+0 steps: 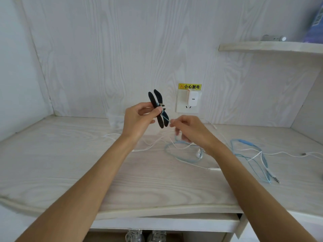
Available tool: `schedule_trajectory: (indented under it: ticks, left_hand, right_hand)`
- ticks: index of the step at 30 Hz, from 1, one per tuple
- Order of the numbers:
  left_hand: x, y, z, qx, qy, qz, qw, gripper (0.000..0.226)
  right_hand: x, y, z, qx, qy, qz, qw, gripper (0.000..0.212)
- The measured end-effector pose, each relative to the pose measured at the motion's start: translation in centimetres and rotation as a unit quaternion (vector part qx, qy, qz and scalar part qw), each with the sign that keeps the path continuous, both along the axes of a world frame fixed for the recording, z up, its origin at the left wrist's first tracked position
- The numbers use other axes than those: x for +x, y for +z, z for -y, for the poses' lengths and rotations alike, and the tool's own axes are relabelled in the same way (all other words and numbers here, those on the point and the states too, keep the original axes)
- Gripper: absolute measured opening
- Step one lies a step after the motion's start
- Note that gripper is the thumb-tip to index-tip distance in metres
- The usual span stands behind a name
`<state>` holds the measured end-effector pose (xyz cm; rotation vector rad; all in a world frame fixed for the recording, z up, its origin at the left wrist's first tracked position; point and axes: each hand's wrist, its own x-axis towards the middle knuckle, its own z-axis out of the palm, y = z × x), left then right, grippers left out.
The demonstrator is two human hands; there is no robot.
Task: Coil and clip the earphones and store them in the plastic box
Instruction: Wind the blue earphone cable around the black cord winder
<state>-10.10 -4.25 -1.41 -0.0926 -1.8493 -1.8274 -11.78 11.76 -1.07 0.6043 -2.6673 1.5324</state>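
up close, left hand (139, 117) pinching black clip (158, 109), right hand (188, 130) pinching blue earphone cable (183, 154)

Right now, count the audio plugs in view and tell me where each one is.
2. One plug sits at the black clip held up by the left hand; the other plug lies on the desk at far right. Others may be hidden in the tangle.

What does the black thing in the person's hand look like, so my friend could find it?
Start at the white wall socket behind the pale wooden desk. Just left of it, the left hand holds up a black X-shaped plastic cable winder, with a light blue earphone cord wrapped at its middle. It is the only black thing there.
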Motion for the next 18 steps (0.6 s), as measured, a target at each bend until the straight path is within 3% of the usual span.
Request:
schedule_trajectory:
  ticks: [2,3,6,9,15,18]
  left_hand:
    - [0.3,0.2,-0.2,-0.017,0.007,0.025,1.000,0.013]
    - [0.4,0.4,-0.3,-0.030,0.003,0.037,0.999,0.014]
    - [0.9,0.8,-0.3,-0.077,-0.042,0.100,0.991,0.017]
    - [1.4,1.1,0.0,-0.118,-0.111,0.167,0.973,0.023]
    - [2.2,1.6,-0.1,-0.154,-0.228,0.238,0.931,0.025]
    - [2.5,1.7,0.1,-0.189,-0.275,0.244,0.911,0.022]
  right_hand:
    - [-0.3,0.0,-0.7,0.032,-0.038,-0.126,0.991,0.028]
    - [-0.1,0.2,-0.9,0.016,-0.024,-0.141,0.990,0.033]
    - [0.3,1.2,-1.5,-0.096,0.049,-0.099,0.989,0.043]
    - [-0.2,2.0,-2.5,-0.187,0.072,-0.041,0.979,0.039]
    - [0.4,1.8,-2.5,-0.164,0.036,-0.093,0.981,0.025]
    - [0.2,1.8,-2.9,-0.164,0.028,-0.077,0.983,0.021]
